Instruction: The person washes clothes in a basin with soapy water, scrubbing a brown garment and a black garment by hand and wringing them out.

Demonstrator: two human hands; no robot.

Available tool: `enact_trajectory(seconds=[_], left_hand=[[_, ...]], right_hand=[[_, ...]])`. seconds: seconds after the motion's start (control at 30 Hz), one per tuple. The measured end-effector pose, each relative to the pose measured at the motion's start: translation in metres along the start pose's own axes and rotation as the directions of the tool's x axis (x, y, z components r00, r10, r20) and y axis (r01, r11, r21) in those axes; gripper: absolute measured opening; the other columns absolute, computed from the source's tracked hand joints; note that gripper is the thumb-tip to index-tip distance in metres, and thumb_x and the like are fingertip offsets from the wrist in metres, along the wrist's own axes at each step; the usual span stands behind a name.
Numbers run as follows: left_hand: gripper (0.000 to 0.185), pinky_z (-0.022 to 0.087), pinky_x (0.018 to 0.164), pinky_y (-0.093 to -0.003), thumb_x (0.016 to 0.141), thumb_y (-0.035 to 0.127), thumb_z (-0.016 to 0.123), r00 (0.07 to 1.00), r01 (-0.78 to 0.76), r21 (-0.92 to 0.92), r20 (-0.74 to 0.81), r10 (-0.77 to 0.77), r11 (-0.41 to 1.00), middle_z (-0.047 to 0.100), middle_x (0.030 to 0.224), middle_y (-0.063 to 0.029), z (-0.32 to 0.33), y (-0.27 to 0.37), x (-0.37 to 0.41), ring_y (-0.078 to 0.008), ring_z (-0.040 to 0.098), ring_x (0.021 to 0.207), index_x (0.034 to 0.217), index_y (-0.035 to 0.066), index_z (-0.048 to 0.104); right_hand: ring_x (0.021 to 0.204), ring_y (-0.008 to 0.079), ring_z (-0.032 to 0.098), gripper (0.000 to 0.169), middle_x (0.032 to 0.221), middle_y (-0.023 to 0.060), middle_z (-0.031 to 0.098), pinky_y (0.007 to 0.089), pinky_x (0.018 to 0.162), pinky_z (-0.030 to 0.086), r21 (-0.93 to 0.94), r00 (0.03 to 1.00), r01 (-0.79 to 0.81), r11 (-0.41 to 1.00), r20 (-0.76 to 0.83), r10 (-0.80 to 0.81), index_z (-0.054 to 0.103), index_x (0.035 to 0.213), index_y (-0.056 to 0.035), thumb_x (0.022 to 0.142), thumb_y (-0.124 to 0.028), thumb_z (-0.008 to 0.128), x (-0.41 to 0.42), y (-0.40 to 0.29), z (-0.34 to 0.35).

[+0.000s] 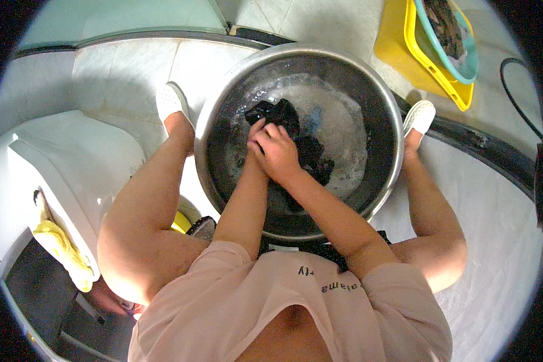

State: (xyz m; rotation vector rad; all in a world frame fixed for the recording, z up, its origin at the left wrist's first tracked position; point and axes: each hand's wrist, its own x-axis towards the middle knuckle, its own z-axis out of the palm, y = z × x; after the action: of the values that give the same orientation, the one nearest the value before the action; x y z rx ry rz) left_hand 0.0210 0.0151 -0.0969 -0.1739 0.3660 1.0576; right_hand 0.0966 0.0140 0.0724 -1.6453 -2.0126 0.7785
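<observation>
A large round metal basin (pixel 391 149) stands on the floor between my legs, with water and some suds in it. Wet black cloth (pixel 278 113) lies bunched in the basin, trailing down to the right in the water. My left hand (pixel 254 133) grips the cloth near the middle of the basin, partly covered by my other hand. Over it, my right hand (pixel 277 151) has its fingers curled on the cloth, the two hands pressed together. Dark fabric shows between them. The fingertips are partly hidden.
At the upper right, a yellow plastic basket (pixel 396 54) holds a teal basin (pixel 461 72) with dark brown cloth (pixel 445 29). A white toilet (pixel 86 140) is close on my left, with a yellow cloth (pixel 61 244) nearby. A dark raised sill (pixel 479 140) crosses the floor.
</observation>
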Motion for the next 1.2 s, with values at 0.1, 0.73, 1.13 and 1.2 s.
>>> enact_trajectory(seconds=[0.1, 0.73, 1.13, 1.2], left_hand=[[0.024, 0.049, 0.072, -0.0411, 0.084, 0.024, 0.050, 0.959, -0.052, 0.485, -0.218, 0.179, 0.873, 0.064, 0.087, -0.0119, 0.009, -0.018, 0.005, -0.0265, 0.062, 0.076, 0.090, 0.005, 0.063], [0.028, 0.046, 0.088, -0.0444, 0.083, 0.026, 0.056, 0.953, 0.023, 0.220, -0.299, 0.045, 0.975, 0.063, 0.103, -0.0121, 0.050, 0.004, -0.006, -0.0300, 0.059, 0.094, 0.102, 0.006, 0.061], [0.022, 0.049, 0.083, -0.0471, 0.072, 0.009, 0.052, 0.860, 0.078, -0.096, -0.496, -0.116, 0.992, 0.065, 0.092, -0.0130, 0.076, -0.028, 0.001, -0.0333, 0.061, 0.087, 0.091, 0.003, 0.062], [0.025, 0.047, 0.086, -0.0482, 0.070, 0.013, 0.057, 0.856, -0.018, -0.105, -0.516, -0.039, 0.994, 0.065, 0.097, -0.0113, 0.072, -0.006, -0.001, -0.0327, 0.061, 0.089, 0.093, 0.006, 0.063]], right_hand=[[0.068, 0.0391, 0.058, 0.026, 0.075, 0.0176, 0.060, 0.0471, 0.064, 0.047, -0.123, 0.963, -0.269, 0.955, -0.066, 0.262, 0.061, 0.081, -0.0064, 0.085, -0.032, 0.056, 0.038, 0.065, 0.028], [0.100, 0.0338, 0.052, 0.026, 0.105, 0.0121, 0.056, 0.0417, 0.083, 0.046, 0.042, 0.995, -0.103, 0.994, -0.012, 0.104, 0.061, 0.099, -0.0080, 0.076, -0.020, 0.065, -0.008, 0.023, -0.017], [0.081, 0.0381, 0.062, 0.040, 0.089, 0.0201, 0.065, 0.0488, 0.076, 0.049, -0.247, 0.861, -0.501, 0.829, -0.235, 0.451, 0.064, 0.101, -0.0081, 0.085, -0.042, 0.052, 0.049, 0.182, 0.006], [0.088, 0.0387, 0.059, 0.042, 0.096, 0.0213, 0.063, 0.0459, 0.081, 0.047, -0.134, 0.810, -0.580, 0.803, -0.199, 0.552, 0.063, 0.104, -0.0032, 0.085, -0.040, 0.054, 0.038, 0.182, -0.029]])
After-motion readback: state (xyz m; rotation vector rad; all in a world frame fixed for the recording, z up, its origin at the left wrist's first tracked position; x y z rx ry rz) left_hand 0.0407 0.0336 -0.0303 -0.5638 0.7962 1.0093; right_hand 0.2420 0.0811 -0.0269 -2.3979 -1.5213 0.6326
